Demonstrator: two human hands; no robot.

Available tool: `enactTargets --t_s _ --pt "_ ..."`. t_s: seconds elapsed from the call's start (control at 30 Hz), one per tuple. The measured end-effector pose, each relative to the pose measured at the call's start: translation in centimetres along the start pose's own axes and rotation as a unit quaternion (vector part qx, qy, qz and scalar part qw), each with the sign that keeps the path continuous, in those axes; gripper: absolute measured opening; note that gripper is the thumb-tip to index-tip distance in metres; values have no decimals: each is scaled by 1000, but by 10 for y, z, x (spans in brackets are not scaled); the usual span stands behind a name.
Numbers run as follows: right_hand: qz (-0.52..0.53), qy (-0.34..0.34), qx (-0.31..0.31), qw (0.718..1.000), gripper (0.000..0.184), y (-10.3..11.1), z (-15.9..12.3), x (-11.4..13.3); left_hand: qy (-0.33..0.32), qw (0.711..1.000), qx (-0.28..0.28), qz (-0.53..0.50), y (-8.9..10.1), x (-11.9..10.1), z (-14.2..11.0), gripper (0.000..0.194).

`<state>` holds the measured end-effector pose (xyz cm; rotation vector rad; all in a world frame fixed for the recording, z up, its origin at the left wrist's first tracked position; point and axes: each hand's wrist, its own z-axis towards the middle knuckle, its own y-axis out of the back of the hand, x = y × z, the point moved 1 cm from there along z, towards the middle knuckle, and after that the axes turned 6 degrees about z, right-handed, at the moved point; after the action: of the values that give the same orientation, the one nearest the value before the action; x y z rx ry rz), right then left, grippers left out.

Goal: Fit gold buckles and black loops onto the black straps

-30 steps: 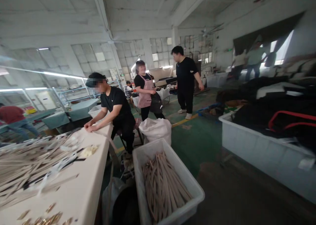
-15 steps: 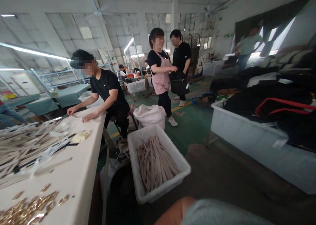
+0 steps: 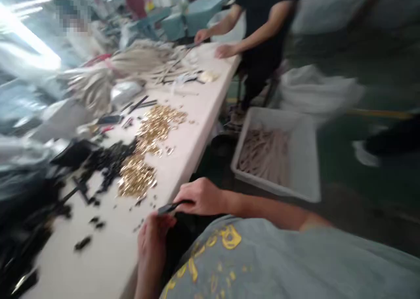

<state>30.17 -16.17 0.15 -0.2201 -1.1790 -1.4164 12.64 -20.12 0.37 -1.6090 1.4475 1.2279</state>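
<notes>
My right hand (image 3: 201,197) is closed by the table's front edge, its fingers pinching one end of a short black strap (image 3: 171,207). Lower and to the left, my left hand (image 3: 152,234) has its fingers closed on the strap's other end. Motion blur hides the strap's finer details. On the white table (image 3: 177,167), just beyond my hands, lie heaps of small shiny gold metal pieces (image 3: 136,177). A pile of small black parts (image 3: 113,159) spreads to their left.
A white plastic bin (image 3: 305,167) of beige strips (image 3: 262,154) stands on the floor to the right, with a white sack (image 3: 315,86) behind. At the table's far end a co-worker's hands (image 3: 226,51) rest on it. Beige straps (image 3: 95,89) and dark bags (image 3: 19,194) lie left.
The view has swung left and down onto the table, bringing both my hands and the black strap into sight. The bin and co-worker now appear farther right.
</notes>
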Motion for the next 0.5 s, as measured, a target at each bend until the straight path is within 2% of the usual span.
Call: enactTargets --t_s 0.03,0.1,0.2,0.33,0.5 --pt "16 28 -27 999 13 -2 2 -3 -2 999 -14 -35 8 8 -1 49" --pt "47 61 -37 996 12 -5 6 -9 -19 997 12 -67 18 20 2 46" --pt "69 64 -1 996 10 -13 11 -8 -36 996 26 -84 28 29 2 41" --pt "98 58 50 992 10 -30 12 2 -53 994 28 -92 43 33 -14 37" --pt "135 24 107 985 16 -48 10 2 -14 997 13 -74 60 43 -29 32"
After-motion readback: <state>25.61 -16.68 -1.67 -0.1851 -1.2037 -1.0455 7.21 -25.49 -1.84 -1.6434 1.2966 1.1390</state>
